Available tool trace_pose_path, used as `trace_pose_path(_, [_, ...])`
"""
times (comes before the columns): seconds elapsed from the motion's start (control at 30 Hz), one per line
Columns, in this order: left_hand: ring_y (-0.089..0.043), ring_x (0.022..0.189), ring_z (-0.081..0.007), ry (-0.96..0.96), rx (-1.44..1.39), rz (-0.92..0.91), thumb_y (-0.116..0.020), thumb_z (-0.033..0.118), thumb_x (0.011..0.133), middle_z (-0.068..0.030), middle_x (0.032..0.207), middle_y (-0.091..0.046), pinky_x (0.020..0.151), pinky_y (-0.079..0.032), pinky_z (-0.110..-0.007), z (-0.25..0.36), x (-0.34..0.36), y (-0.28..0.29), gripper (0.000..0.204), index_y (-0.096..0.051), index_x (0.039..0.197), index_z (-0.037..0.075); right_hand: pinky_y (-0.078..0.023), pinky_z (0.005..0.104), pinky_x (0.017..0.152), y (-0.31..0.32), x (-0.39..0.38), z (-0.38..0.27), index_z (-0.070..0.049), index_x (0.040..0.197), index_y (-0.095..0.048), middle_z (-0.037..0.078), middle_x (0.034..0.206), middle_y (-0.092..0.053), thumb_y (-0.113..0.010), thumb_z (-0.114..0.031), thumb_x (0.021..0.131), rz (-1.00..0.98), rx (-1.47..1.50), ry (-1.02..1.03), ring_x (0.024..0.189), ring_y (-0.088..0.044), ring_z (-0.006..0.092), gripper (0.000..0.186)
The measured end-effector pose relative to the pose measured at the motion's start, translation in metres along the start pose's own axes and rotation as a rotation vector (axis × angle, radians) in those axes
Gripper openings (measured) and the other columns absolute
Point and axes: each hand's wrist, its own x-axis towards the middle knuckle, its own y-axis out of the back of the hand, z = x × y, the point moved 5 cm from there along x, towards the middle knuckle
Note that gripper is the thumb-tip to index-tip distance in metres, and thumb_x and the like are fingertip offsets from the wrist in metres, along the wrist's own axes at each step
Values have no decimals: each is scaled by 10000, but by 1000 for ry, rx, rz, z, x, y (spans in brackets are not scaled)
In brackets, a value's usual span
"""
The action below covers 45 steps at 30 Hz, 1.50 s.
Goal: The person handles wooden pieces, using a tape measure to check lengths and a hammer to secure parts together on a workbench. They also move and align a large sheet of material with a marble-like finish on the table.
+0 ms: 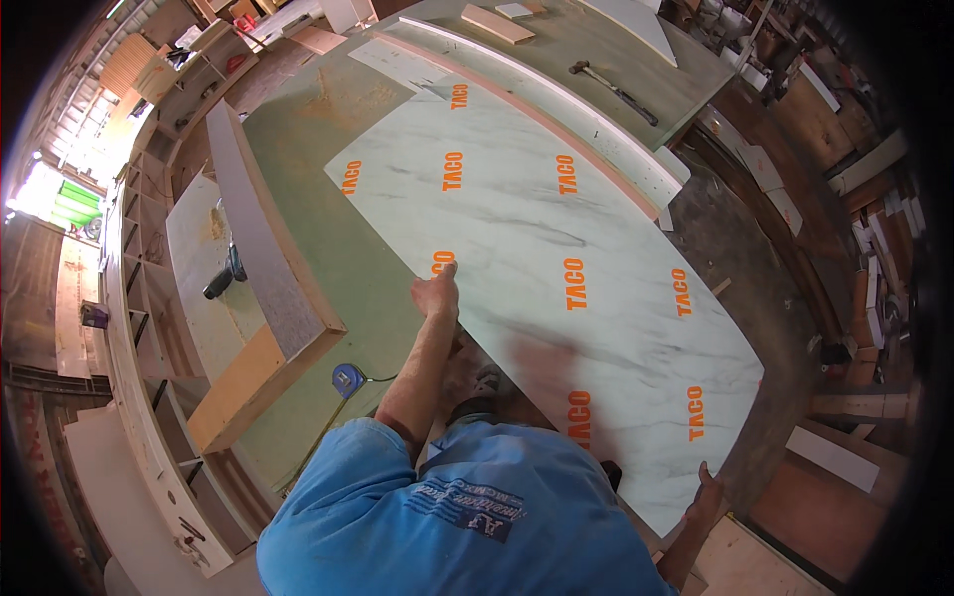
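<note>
We have a big marble-patterned sheet [517, 223] with orange print, its far part over the bench [383, 268] and its near end jutting past the bench's right edge over the floor. Left hand [437, 295] grips the sheet's left long edge; right hand [707, 495] is clasped on the near end, thumb on top, its other fingers mostly hidden from us. Risks as we judge them: the overhang seems to hang on these hands, so a slipped right grip could drop that end and chip a corner, or catch the shoe [484, 382] just below the left edge. Swinging it toward the bench's far side could knock the curved trough [606, 149] alongside. Grit from the sawdust [348, 99] near the far-left corner might scuff its underside. In the way on the left: a blue tape measure [347, 379] by the left forearm, a curved wooden frame [263, 238] along the bench's left, with a drill [227, 275] beyond. We also note a hammer [621, 96] toward the bench's far-right corner, past the trough.
</note>
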Motion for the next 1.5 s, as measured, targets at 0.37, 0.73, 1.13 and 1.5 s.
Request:
trace_pose_path(0.37, [-676, 901, -350, -68, 66, 87, -858, 407, 631, -256, 958, -680, 822, -520, -428, 46, 98, 9, 675, -625, 950, -141, -309, 358, 1082, -107, -6, 0, 84, 1277, -504, 122, 1241, -569, -685, -197, 888, -93, 175, -100, 1175, -491, 225, 513])
trace_pose_path(0.73, [-675, 942, -394, -110, 137, 164, -829, 535, 654, -271, 987, -684, 864, -524, -456, 75, 221, 4, 726, -663, 937, -112, -271, 353, 1108, -227, -13, -29, 109, 1324, -450, 145, 1319, -523, -712, -168, 876, -108, 161, -91, 1238, -445, 233, 588])
trace_pose_path(1.13, [-680, 1013, -348, -100, 504, 3, -695, 655, 744, -211, 1092, -686, 858, -543, -453, 137, 311, 0, 742, -684, 1051, -21, -319, 306, 1060, -331, -28, -65, 165, 1250, -479, 178, 1250, -563, -739, -141, 851, 37, 154, -189, 1167, -496, 219, 566])
trace_pose_path(1.5, [-657, 1048, -370, -19, 352, 41, -729, 599, 738, -227, 1096, -672, 890, -526, -473, 119, 335, -3, 726, -629, 1049, -50, -384, 311, 984, -437, 2, -56, 131, 1185, -562, 131, 1188, -605, -737, -222, 860, -190, 236, -224, 1074, -537, 204, 511])
